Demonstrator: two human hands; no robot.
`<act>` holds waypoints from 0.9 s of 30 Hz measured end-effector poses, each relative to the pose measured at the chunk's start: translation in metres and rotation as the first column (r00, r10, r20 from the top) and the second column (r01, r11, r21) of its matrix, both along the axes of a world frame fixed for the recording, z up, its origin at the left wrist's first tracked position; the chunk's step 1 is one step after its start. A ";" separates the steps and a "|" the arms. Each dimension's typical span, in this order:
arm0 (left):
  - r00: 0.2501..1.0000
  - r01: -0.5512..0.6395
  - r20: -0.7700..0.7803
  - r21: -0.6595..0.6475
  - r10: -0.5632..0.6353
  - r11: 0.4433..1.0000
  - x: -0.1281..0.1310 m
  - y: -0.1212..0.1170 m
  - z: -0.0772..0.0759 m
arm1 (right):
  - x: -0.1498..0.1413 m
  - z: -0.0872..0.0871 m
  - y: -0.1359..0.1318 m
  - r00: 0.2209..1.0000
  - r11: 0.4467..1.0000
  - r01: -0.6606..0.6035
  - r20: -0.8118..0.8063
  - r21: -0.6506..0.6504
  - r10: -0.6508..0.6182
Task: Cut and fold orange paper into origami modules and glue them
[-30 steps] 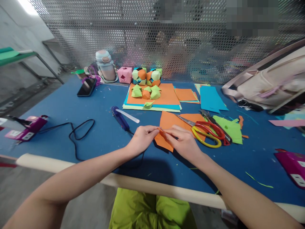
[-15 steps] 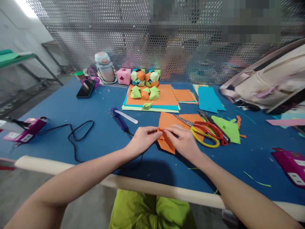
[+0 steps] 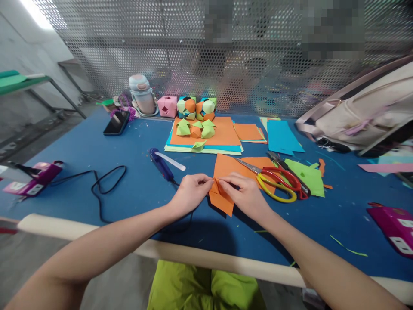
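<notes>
orange paper (image 3: 222, 203): left hand (image 3: 191, 192) and right hand (image 3: 247, 195) pinch its far edge near scissors (image 3: 262, 170).

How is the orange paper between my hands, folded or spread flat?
Partly folded: the orange paper bends up where the left hand and right hand pinch it, while its lower part flares out below.

Between left hand (image 3: 192, 193) and right hand (image 3: 248, 193), folded paper (image 3: 222, 205). Left of left hand and ahead, glue gun (image 3: 162, 168); farther back that way, phone (image 3: 116, 123) and bottle (image 3: 143, 101). Ahead of both hands, folded pieces (image 3: 195, 131) atop sheet stack (image 3: 224, 130). Right of right hand, scissors (image 3: 260, 169) partly over loose paper (image 3: 226, 163), perhaps extending beneath that hand. Beyond, far right, bag (image 3: 361, 107).
</notes>
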State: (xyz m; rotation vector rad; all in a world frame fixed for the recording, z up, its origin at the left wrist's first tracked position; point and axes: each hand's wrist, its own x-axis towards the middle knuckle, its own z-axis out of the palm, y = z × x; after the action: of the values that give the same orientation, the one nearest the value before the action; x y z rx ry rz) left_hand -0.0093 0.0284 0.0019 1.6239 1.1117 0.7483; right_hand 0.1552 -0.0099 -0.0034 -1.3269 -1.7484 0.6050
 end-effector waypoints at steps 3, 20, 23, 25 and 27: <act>1.000 -0.014 -0.016 0.025 0.015 1.000 0.001 -0.001 0.003 | -0.001 0.000 0.000 0.999 1.000 0.019 -0.038 -0.016 -0.020; 0.984 0.054 0.178 -0.196 -0.019 0.979 0.005 -0.002 0.000 | -0.001 -0.001 0.004 0.978 0.988 0.139 -0.148 -0.071 -0.148; 0.972 -0.001 0.228 -0.207 0.049 0.978 0.003 0.001 0.004 | 0.001 -0.003 0.005 0.983 0.987 0.134 -0.118 -0.084 -0.144; 0.947 -0.037 0.304 -0.202 0.098 0.979 0.002 0.002 0.008 | 0.002 -0.004 0.006 0.984 0.987 0.145 -0.097 -0.066 -0.151; 0.926 -0.058 0.361 -0.153 0.110 0.987 0.000 0.002 0.013 | 0.003 -0.005 0.007 0.984 0.987 0.151 -0.088 -0.052 -0.155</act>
State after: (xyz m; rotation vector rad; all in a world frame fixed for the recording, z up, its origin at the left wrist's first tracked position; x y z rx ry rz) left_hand -0.0097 0.0304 0.0151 1.2581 0.9407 0.9647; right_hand 0.1584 -0.0027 -0.0084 -1.4271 -1.5513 0.6118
